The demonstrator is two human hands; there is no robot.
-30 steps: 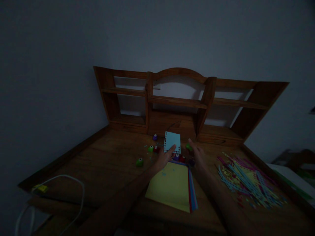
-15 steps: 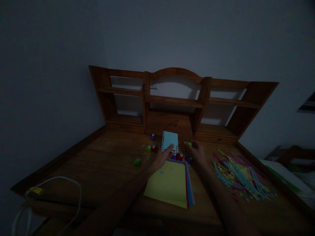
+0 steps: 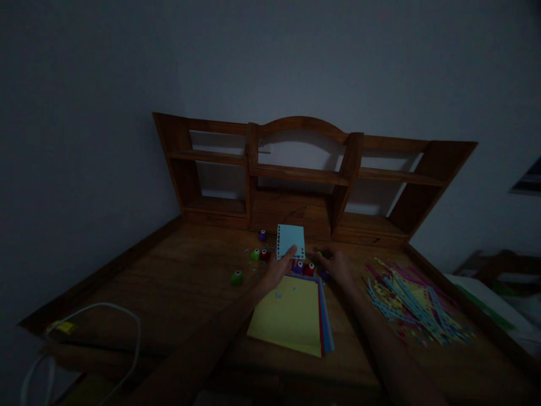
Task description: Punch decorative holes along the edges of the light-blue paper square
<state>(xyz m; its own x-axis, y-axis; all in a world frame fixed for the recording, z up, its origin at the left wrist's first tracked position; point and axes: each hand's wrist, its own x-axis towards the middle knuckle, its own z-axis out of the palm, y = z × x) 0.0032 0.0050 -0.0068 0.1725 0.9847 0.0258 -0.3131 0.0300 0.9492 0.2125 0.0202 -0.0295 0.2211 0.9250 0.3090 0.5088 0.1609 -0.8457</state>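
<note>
My left hand (image 3: 279, 272) grips the lower edge of a light blue sheet of paper (image 3: 289, 237), thumb on top. Punched holes run down its left side and along its bottom edge. To the right of the sheet, my right hand (image 3: 336, 265) is closed around a small green paper punch (image 3: 320, 254), mostly hidden by the fingers. Below the hands lie a purple punch (image 3: 299, 268), a red punch (image 3: 309, 270) and another purple punch (image 3: 324, 276). A stack of coloured paper (image 3: 287, 316), yellow on top, lies in front of me with a few blue paper bits on it.
Left of the sheet sit more punches: green (image 3: 236, 277), green (image 3: 255, 255), dark red (image 3: 264, 255) and purple (image 3: 262, 235). Cut paper strips (image 3: 409, 299) are heaped at right. A wooden shelf unit (image 3: 296, 176) stands behind; a white cable (image 3: 137, 338) hangs at front left.
My right hand has moved slightly left toward the sheet with the green punch, which shows less now. The blue sheet has shifted a little left and straightened.
</note>
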